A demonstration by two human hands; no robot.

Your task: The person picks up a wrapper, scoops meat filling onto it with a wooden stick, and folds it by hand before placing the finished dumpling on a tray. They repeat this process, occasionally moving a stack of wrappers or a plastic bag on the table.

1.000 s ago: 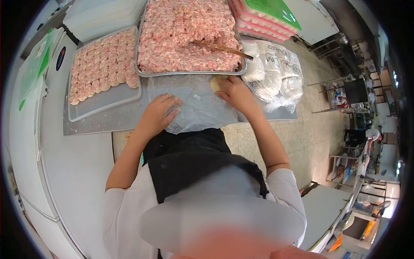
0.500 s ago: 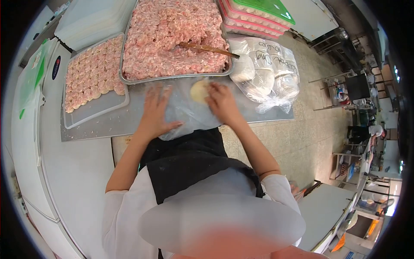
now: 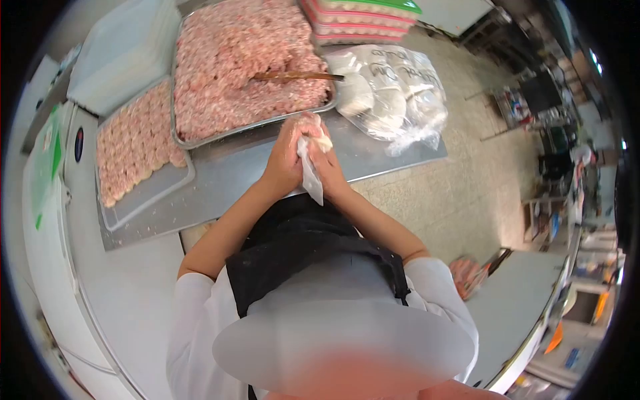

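Note:
My left hand (image 3: 285, 155) and my right hand (image 3: 327, 167) are pressed together in front of the apron, with fingers closed. Between them is a bunched clear plastic sheet (image 3: 310, 175), its loose end hanging toward me. A pale piece of dough (image 3: 325, 142) shows at the fingers of my right hand, partly covered. Just beyond the hands stands a large metal tray (image 3: 230, 131) of pink minced filling (image 3: 233, 67), with a wooden stick (image 3: 293, 76) in it. Left of that, a shallow plastic tray (image 3: 150, 195) holds rows of filled dough pieces (image 3: 137, 143).
A tied plastic bag of white dough discs (image 3: 393, 100) lies on the metal table (image 3: 223, 175) at the right. Stacked trays with a green lid (image 3: 393, 7) stand behind it. Clear containers (image 3: 123, 57) are stacked at the back left. A person (image 3: 583, 155) is far off right.
My hands have come together from apart. The plastic sheet, spread flat before, is now bunched between them, and the dough disc has left the table. The whole view has shifted slightly.

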